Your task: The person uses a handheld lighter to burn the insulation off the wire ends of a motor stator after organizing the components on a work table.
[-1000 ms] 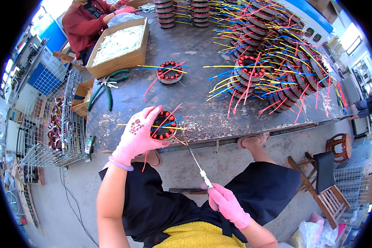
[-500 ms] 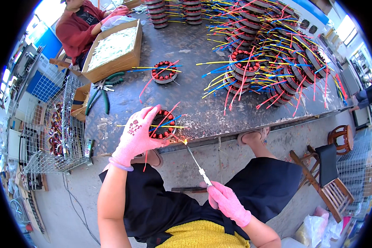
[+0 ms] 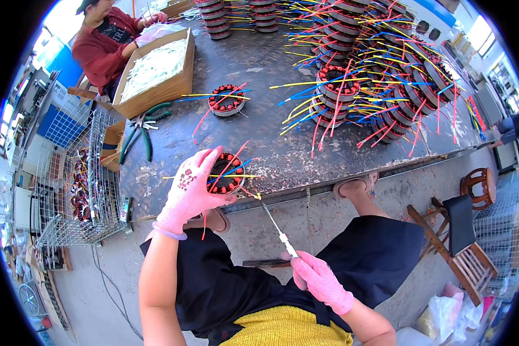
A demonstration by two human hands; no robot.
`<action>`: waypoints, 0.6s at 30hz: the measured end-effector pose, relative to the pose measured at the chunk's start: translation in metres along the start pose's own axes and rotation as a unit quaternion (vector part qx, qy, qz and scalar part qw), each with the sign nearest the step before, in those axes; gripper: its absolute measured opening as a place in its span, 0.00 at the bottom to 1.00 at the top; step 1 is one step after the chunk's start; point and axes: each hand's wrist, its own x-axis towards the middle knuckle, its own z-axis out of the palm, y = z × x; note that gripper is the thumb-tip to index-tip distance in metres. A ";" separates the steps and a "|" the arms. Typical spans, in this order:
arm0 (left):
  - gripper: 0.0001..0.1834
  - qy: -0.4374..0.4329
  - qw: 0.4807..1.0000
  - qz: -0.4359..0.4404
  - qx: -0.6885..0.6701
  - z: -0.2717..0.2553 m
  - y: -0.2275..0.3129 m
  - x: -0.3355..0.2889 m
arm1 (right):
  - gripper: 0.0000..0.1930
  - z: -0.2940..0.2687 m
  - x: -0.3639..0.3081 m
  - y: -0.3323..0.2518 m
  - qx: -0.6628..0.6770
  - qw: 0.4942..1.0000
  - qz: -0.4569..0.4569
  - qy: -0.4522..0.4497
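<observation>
My left hand (image 3: 191, 185), in a pink glove, grips a motor stator (image 3: 236, 185) by its left side at the table's front edge. The ring has red windings, with red, blue and yellow wires. My gloved right hand (image 3: 322, 282) is closed round a slim tool (image 3: 283, 237) with a white handle and a thin metal shaft, its kind unclear. The shaft points up and left. Its tip meets or nearly meets a red wire end by the ring, where a small yellow-orange spot shows. A second stator (image 3: 227, 102) lies farther back on the table.
Tall stacks of wired stators (image 3: 386, 86) fill the table's right side. Green-handled pliers (image 3: 143, 131) lie at the left, beside a cardboard box (image 3: 184, 75) of pale strips. A wire basket (image 3: 78, 190) stands left of the table. Across it sits a co-worker in red (image 3: 101, 49).
The orange glow at the tool's tip has shrunk to a small yellow spot. Both hands keep their holds, nearly in place. The view has shifted slightly, and the co-worker's hands have moved.
</observation>
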 end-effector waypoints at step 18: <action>0.52 0.007 1.000 0.008 0.002 0.000 0.004 0.000 | 0.19 0.003 -0.003 -0.005 0.057 0.998 0.014 0.005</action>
